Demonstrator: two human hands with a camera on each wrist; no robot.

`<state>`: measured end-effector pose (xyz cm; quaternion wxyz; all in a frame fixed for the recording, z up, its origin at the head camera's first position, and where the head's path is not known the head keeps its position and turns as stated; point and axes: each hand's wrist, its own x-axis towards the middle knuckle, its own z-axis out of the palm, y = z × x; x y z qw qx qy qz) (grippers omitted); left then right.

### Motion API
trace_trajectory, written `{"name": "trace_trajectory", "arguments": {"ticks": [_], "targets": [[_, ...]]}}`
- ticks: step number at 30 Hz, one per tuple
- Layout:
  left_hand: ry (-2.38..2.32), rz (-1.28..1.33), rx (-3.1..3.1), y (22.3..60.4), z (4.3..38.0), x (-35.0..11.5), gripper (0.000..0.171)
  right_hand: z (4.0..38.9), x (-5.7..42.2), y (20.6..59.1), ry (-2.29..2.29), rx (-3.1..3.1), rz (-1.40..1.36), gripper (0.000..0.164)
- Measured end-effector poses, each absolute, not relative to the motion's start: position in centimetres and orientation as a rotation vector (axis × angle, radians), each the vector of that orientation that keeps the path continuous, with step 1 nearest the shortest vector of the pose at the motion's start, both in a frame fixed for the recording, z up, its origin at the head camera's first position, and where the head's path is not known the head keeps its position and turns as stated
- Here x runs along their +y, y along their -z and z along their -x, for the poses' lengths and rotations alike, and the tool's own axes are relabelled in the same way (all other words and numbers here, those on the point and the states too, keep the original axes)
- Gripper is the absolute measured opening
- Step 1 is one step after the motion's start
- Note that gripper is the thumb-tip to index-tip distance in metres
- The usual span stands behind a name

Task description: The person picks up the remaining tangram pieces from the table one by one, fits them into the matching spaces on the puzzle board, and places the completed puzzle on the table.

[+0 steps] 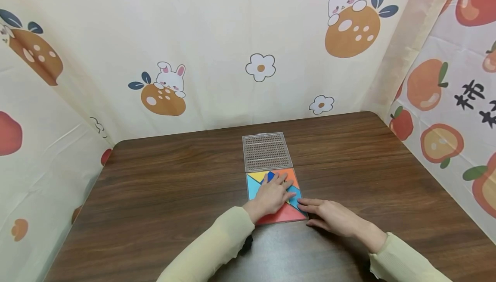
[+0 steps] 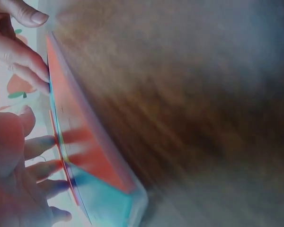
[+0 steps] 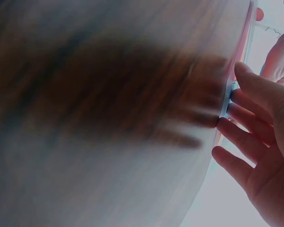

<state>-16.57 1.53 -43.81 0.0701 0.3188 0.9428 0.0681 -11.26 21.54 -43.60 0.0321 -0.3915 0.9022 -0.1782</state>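
Observation:
A tangram set (image 1: pixel 280 216) of flat coloured pieces fills a shallow clear plastic case on the table. My left hand (image 1: pixel 270 195) lies over the middle of it, fingers spread and fingertips on the pieces, hiding some of them. In the left wrist view, a thin orange-edged piece (image 2: pixel 61 149) stands slightly proud of the others under those fingertips. Yellow, blue, orange and light blue pieces show around the hand. My right hand (image 1: pixel 332 217) is at the case's right edge, its fingers extended and fingertips right at the light blue piece (image 1: pixel 293 199) and the rim.
The case's textured clear lid (image 1: pixel 267 152) lies folded back flat on the far side. Beneath everything is a dark wood-grain table (image 1: pixel 174 187). A printed curtain (image 1: pixel 217 49) hangs behind the table, with more printed cloth at both sides.

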Motion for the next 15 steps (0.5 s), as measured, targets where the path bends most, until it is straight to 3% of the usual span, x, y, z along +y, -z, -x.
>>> {"name": "trace_trajectory", "arguments": {"ticks": [15], "targets": [[-0.151, -0.944, 2.798, 43.9, 16.77, 1.44, 0.053, 11.27, 21.5, 43.5, 0.572, 2.791, 1.285, 0.035]]}}
